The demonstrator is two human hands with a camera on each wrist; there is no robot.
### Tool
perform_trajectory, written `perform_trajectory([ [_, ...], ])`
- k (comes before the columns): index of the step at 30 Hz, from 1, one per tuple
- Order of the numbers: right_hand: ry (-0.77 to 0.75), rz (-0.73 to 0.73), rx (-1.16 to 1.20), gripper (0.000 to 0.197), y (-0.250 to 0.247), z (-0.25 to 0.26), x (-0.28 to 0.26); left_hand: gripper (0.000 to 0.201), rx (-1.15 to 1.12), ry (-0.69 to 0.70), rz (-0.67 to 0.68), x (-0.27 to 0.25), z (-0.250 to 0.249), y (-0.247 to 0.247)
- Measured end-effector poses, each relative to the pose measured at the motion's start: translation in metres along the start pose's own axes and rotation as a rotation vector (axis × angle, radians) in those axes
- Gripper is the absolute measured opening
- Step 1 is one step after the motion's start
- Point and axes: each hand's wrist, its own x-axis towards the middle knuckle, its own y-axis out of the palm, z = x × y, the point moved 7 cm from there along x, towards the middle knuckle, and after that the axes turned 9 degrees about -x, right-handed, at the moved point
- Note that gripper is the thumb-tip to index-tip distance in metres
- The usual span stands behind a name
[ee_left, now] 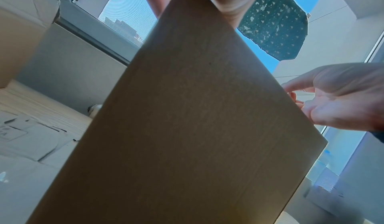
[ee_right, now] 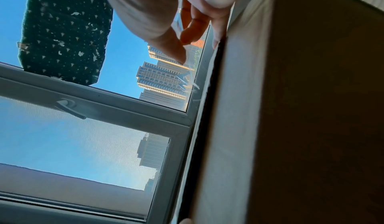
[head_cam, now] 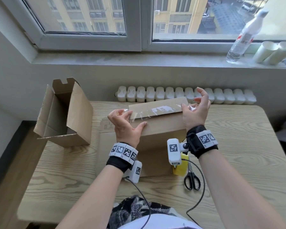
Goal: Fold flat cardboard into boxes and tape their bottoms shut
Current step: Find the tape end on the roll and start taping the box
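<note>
A brown cardboard box (head_cam: 162, 128) stands bottom-up mid-table and fills the left wrist view (ee_left: 197, 112). A clear tape strip (head_cam: 157, 111) runs along its top seam. My left hand (head_cam: 134, 118) is at the strip's left end, with curled fingers on the tape at the box's edge and the thumb (ee_left: 228, 0) resting on the top. My right hand (head_cam: 189, 106) pinches the tape's right end just past the box's right edge. In the right wrist view that pinch (ee_right: 182, 46) is beside the box wall (ee_right: 311, 112), with loose tape (ee_right: 187, 78) trailing below it.
An open folded box (head_cam: 63, 116) stands at the table's left. Flat cardboard (head_cam: 106, 129) lies under the taped box. Black scissors (head_cam: 191, 179) and a yellow tape dispenser (head_cam: 180, 167) lie near my right wrist. A bottle (head_cam: 241, 35) and paper cups (head_cam: 271, 52) are on the sill, above a radiator (head_cam: 221, 96).
</note>
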Motion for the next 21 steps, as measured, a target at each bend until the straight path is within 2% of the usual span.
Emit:
perform_trajectory([
  [5, -0.005, 0.005, -0.038, 0.064, -0.001, 0.001, -0.001, 0.083, -0.009, -0.095, 0.006, 0.000, 0.000, -0.003],
  [8, -0.015, 0.022, -0.084, 0.063, 0.000, -0.002, -0.004, 0.067, -0.001, -0.185, 0.034, 0.001, -0.005, -0.004],
  [12, 0.010, 0.017, -0.117, 0.061, 0.000, -0.011, -0.006, 0.043, 0.083, -0.152, 0.039, -0.001, -0.016, -0.001],
  [15, 0.024, 0.050, -0.178, 0.045, 0.001, -0.014, -0.005, 0.038, 0.040, -0.191, -0.046, -0.005, -0.017, -0.006],
  [18, -0.009, 0.091, -0.264, 0.013, 0.006, -0.012, -0.005, 0.034, -0.100, -0.236, -0.131, -0.005, -0.023, -0.013],
  [21, -0.059, 0.145, -0.309, 0.013, 0.015, -0.010, -0.004, 0.027, -0.187, -0.225, -0.118, -0.002, -0.034, -0.011],
])
